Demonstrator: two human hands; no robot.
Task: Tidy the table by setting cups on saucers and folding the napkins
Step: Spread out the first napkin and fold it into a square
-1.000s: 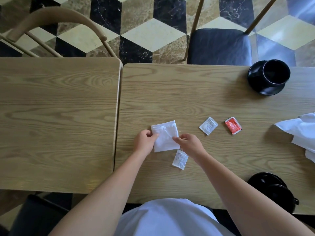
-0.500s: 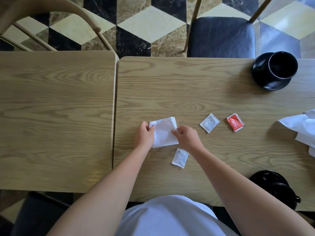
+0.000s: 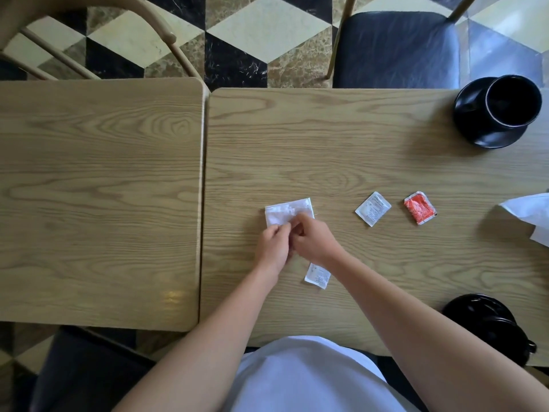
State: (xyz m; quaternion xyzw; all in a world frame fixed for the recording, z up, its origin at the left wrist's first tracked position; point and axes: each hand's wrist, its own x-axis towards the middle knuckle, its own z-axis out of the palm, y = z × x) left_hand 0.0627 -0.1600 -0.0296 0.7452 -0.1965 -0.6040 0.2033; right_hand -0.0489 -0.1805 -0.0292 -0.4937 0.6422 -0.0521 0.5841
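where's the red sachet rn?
Head view, right half of the right-hand table: the red sachet lies flat, just right of a white sachet and left of the unfolded napkin.

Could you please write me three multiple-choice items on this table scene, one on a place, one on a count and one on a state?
1. Where does the red packet lie?
A. Right of a white packet
B. On the left table
C. Inside a cup

2. How many small packets lie on the table?
A. One
B. Three
C. Five

3. What are the two hands doing?
A. Lifting a cup
B. Resting apart on the left table
C. Both pinching the folded napkin

Answers:
1. A, since it sits just right of that white packet.
2. B, as two white ones, the second near the right wrist, and one red show.
3. C, since the left hand and right hand meet at the napkin's near edge.
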